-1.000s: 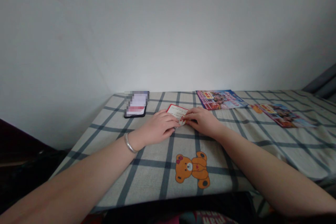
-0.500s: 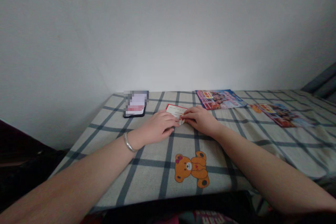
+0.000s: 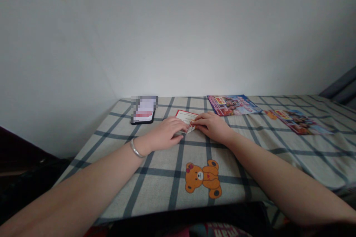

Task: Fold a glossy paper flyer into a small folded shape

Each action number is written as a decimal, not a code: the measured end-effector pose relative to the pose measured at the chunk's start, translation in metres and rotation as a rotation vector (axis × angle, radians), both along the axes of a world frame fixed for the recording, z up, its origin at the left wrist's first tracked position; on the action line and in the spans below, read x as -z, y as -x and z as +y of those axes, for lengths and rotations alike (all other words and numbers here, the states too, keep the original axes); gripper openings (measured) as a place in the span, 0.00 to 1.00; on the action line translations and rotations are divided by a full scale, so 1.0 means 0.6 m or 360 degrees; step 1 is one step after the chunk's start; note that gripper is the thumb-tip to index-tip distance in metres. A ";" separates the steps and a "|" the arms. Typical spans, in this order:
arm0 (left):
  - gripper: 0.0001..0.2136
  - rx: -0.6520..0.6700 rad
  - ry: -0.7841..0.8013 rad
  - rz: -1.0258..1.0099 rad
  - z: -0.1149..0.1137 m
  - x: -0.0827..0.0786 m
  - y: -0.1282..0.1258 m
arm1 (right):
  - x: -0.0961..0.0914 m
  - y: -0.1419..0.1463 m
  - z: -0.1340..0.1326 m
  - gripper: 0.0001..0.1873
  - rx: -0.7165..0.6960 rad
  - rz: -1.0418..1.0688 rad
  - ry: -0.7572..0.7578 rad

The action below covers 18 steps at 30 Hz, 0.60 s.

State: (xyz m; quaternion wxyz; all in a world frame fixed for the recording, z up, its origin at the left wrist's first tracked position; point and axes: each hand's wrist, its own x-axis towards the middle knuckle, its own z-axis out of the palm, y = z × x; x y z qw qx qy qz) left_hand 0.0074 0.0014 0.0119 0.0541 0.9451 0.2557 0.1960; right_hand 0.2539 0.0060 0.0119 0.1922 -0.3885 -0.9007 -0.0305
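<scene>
"Lying where, the paper [image 3: 184, 116]?"
"At twelve o'clock on the tabletop [image 3: 161, 183]. Left hand [image 3: 164, 133] rests loose fingers at its eight o'clock; right hand [image 3: 214, 127] pinches its four o'clock, probably for keeping it steady."

A cream cloth [image 3: 155, 192] with dark checks covers the table [image 3: 105, 122], a printed orange bear [image 3: 203, 179] by its near edge. A phone [image 3: 144, 113] lies at the far left corner. A small red-edged paper [image 3: 185, 116], partly hidden, lies short of the far edge. One colourful leaflet [image 3: 233, 105] sits along that edge; a second leaflet [image 3: 302, 121] lies nearer the right end
</scene>
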 end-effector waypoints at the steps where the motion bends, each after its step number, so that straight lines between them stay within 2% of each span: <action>1: 0.12 -0.0038 -0.0002 -0.0009 0.000 0.000 0.000 | 0.000 0.000 0.000 0.13 0.0004 0.0002 -0.0003; 3: 0.14 -0.0065 -0.0007 -0.0007 0.001 0.001 0.000 | 0.000 0.001 0.000 0.13 0.0001 0.0007 -0.0009; 9: 0.11 0.0069 -0.0042 0.0044 0.004 0.001 0.000 | 0.000 0.001 -0.001 0.12 -0.0012 0.0012 -0.0033; 18: 0.11 0.0075 -0.0097 0.0083 0.003 0.008 -0.003 | 0.002 -0.001 0.000 0.12 -0.0028 0.0021 -0.0038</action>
